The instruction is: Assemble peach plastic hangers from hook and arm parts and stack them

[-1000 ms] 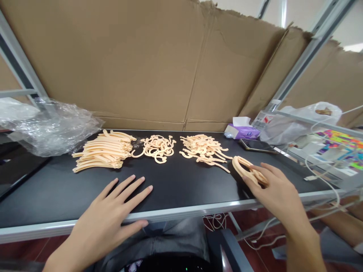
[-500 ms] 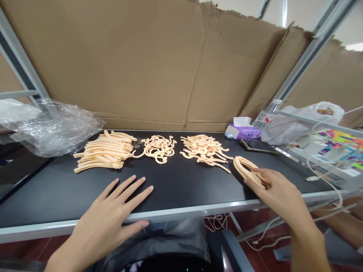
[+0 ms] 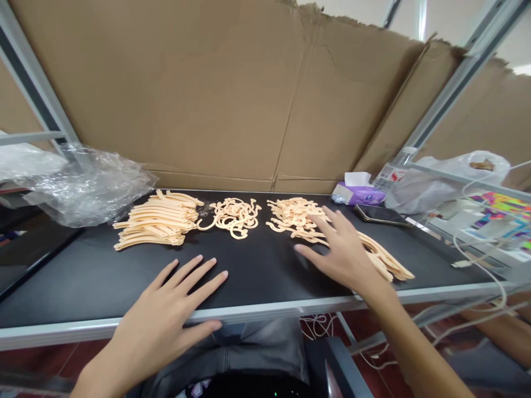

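Note:
My left hand (image 3: 166, 309) lies open at the table's front edge, fingers spread, holding nothing. My right hand (image 3: 342, 251) is open over the right part of the table, its fingertips at the pile of thin curved pieces (image 3: 296, 213); whether they touch it I cannot tell. Partly hidden behind that wrist, curved hanger-like pieces (image 3: 388, 257) lie on the black tabletop (image 3: 257, 271). A small heap of cream plastic hooks (image 3: 236, 215) sits in the middle. Further left is a stack of long cream hanger arms (image 3: 157, 218).
Crumpled clear plastic wrap (image 3: 91, 185) lies at the back left. A purple tissue pack (image 3: 360, 193) and a phone (image 3: 381, 214) are at the back right, near white cables (image 3: 483, 262). Tall cardboard (image 3: 199, 94) closes off the back.
My right hand has let go of the curved hanger-like pieces at the right and moved left to the thin-piece pile. My left hand stays in place.

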Demonstrator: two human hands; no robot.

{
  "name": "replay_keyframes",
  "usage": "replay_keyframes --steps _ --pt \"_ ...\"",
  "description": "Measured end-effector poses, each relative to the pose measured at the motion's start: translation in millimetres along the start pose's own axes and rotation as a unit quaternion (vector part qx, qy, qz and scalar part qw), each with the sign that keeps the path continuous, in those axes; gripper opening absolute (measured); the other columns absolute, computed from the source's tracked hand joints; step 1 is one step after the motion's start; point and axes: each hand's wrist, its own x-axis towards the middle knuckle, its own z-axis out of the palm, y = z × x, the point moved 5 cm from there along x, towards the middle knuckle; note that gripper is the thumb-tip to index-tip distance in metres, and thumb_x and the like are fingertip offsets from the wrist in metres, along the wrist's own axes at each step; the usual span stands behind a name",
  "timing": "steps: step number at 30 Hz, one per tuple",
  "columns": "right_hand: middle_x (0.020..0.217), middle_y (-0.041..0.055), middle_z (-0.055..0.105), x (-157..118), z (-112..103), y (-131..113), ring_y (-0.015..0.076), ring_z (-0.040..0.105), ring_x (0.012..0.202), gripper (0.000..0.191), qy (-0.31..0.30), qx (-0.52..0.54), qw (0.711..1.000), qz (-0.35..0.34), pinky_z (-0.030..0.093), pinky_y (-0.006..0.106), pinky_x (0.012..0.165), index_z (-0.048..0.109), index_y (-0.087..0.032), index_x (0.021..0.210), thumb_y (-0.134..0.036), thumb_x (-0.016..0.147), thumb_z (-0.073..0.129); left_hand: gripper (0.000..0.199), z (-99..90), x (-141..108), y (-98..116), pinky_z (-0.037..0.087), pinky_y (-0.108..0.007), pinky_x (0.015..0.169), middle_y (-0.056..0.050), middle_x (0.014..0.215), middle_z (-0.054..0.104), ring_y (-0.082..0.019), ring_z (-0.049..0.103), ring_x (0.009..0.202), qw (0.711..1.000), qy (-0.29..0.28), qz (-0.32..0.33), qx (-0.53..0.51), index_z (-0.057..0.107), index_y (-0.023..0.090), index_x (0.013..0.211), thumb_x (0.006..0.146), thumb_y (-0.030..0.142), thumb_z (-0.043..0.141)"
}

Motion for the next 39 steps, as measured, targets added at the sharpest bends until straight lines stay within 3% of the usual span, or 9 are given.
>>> replay_keyframes --steps 3,5,17,22,26,33,37,39 --pt "0.162 0.0136 0.029 32 37 -2 0.0475 0.022 0.147 0.081 -0.125 -0.027 0.992 -0.012 0.025 0.068 0.114 0.045 -0.027 0.149 -0.07 0.082 0.057 0.073 0.0 0 0 0.041 -0.05 0.107 -0.001 0.153 0.047 -0.032 0.051 0.135 1.0 0.001 -0.005 -0.016 0.032 0.037 0.154 0.09 0.064 0.055" --pt "0.162 0.0135 0.03 44 54 4 0.0462 0.022 0.148 0.079 -0.158 -0.03 0.987 -0.021 0.024 0.068 0.114 0.044 -0.028 0.15 -0.073 0.085 0.05 0.073 0.8 0 0 0.04 -0.051 0.108 -0.001 0.153 0.047 -0.033 0.051 0.135 1.0 0.0 -0.006 -0.027 0.032 0.037 0.154 0.09 0.063 0.056" --pt "0.155 0.0134 0.042 86 90 26 0.0397 0.03 0.145 0.071 -0.12 0.023 0.989 -0.084 0.027 0.064 0.114 0.046 -0.027 0.147 -0.07 0.091 0.043 0.072 1.0 0 0 0.037 -0.051 0.112 -0.002 0.153 0.047 -0.033 0.048 0.137 0.998 -0.012 -0.02 -0.051 0.034 0.037 0.153 0.09 0.061 0.057" --pt "0.156 0.0108 0.042 88 91 29 0.0396 0.03 0.146 0.069 -0.123 0.021 0.988 -0.093 0.027 0.066 0.114 0.044 -0.03 0.148 -0.07 0.092 0.043 0.071 0.3 0 0 0.037 -0.051 0.113 -0.002 0.153 0.048 -0.033 0.048 0.137 0.998 -0.01 -0.026 -0.063 0.036 0.038 0.152 0.089 0.061 0.058" --pt "0.157 0.0115 0.041 87 83 23 0.0444 0.029 0.145 0.07 -0.115 0.002 0.99 -0.084 0.024 0.071 0.112 0.045 -0.03 0.148 -0.071 0.091 0.043 0.071 1.1 0 1 0.037 -0.052 0.113 -0.002 0.153 0.047 -0.033 0.048 0.137 0.998 -0.015 -0.027 -0.062 0.035 0.037 0.153 0.09 0.062 0.057" --pt "0.152 0.0144 0.047 98 59 -13 0.0367 0.034 0.145 0.059 -0.019 0.039 0.992 -0.118 0.027 0.06 0.116 0.052 -0.022 0.143 -0.058 0.098 0.039 0.07 1.1 -1 2 0.033 -0.05 0.115 -0.002 0.155 0.044 -0.031 0.046 0.139 0.997 -0.022 -0.032 -0.07 0.035 0.037 0.153 0.09 0.06 0.058" --pt "0.132 0.0184 0.063 112 46 -27 0.0315 0.053 0.129 0.054 0.07 0.147 0.98 -0.11 0.039 0.052 0.111 0.066 -0.015 0.124 -0.049 0.102 0.031 0.07 0.4 0 3 0.03 -0.049 0.118 -0.003 0.156 0.044 -0.031 0.045 0.14 0.995 -0.02 -0.038 -0.095 0.037 0.037 0.152 0.089 0.059 0.06" --pt "0.122 0.0164 0.069 115 46 -44 0.0295 0.059 0.12 0.051 0.078 0.178 0.973 -0.121 0.044 0.049 0.107 0.069 -0.016 0.117 -0.046 0.102 0.03 0.07 -0.2 0 3 0.03 -0.051 0.118 -0.003 0.155 0.045 -0.032 0.045 0.14 0.993 -0.023 -0.042 -0.105 0.038 0.037 0.151 0.089 0.059 0.061"
